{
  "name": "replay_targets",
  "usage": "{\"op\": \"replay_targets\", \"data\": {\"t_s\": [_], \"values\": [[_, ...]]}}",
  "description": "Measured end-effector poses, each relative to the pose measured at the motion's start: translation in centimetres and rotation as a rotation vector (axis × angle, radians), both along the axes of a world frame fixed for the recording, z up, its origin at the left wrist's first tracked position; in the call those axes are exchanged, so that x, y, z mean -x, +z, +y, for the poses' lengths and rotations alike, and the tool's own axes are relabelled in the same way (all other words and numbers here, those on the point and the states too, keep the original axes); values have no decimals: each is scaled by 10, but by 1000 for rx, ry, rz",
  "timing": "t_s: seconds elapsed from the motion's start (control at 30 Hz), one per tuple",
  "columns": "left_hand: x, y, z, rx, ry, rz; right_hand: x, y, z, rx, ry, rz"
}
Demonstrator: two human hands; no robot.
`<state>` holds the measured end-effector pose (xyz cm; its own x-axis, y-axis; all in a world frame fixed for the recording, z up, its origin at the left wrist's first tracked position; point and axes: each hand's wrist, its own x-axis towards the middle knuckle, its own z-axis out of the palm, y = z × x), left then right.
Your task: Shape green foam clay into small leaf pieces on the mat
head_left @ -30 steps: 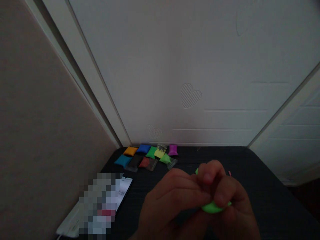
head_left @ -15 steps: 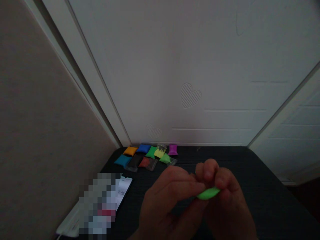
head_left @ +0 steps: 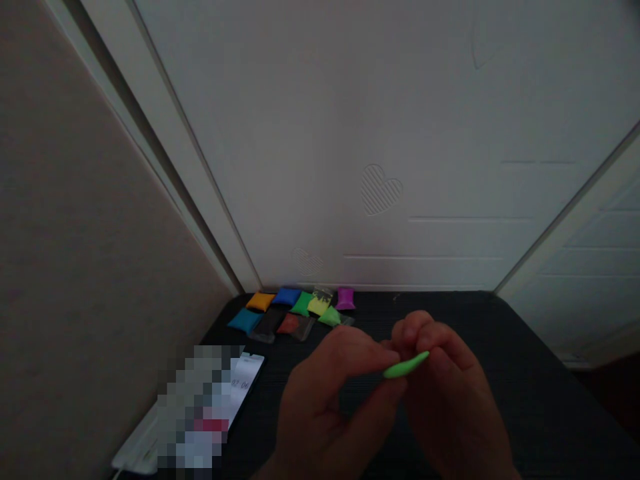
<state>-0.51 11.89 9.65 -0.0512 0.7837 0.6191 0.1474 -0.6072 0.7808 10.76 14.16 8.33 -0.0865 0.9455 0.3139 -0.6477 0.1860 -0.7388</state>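
Between my two hands is a small, thin strip of bright green modelling clay (head_left: pixel 406 366), held above the dark table. My left hand (head_left: pixel 333 397) pinches its left end between thumb and index finger. At the other end, the thumb and curled fingers of my right hand (head_left: pixel 450 393) grip the narrower tip, which angles upward. Beyond my hands lie several small packets of coloured clay, among them a light green packet (head_left: pixel 330 316), a red packet (head_left: pixel 290 325) and a purple packet (head_left: pixel 345 298).
A phone (head_left: pixel 245 380) with a lit screen lies at the left of the dark table (head_left: pixel 530 387), partly blurred out. Under it is a pale flat object (head_left: pixel 137 447). A white panel (head_left: pixel 300 133) with embossed hearts rises behind the table; a beige wall (head_left: pixel 90 267) stands left.
The green clay has become narrower and longer in view, its right end tilted further up. My right hand has shifted slightly upward, and my left fingers have drawn back a little.
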Motion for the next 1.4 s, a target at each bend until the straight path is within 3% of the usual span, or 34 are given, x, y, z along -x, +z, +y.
{"op": "replay_targets", "data": {"t_s": [0.47, 0.83, 1.1, 1.4], "values": [[6, 2, 4, 42, -69, 70, -2, -3, 2, -29, -34, -32], [7, 6, 5, 35, 44, 142, 2, -4, 0, -37, -97, -47], [5, 7, 7, 78, 30, 117, -1, -7, 2, -126, -57, -114], [6, 7, 9, 119, 12, 123, -3, -10, 4, -116, -105, -129]]}}
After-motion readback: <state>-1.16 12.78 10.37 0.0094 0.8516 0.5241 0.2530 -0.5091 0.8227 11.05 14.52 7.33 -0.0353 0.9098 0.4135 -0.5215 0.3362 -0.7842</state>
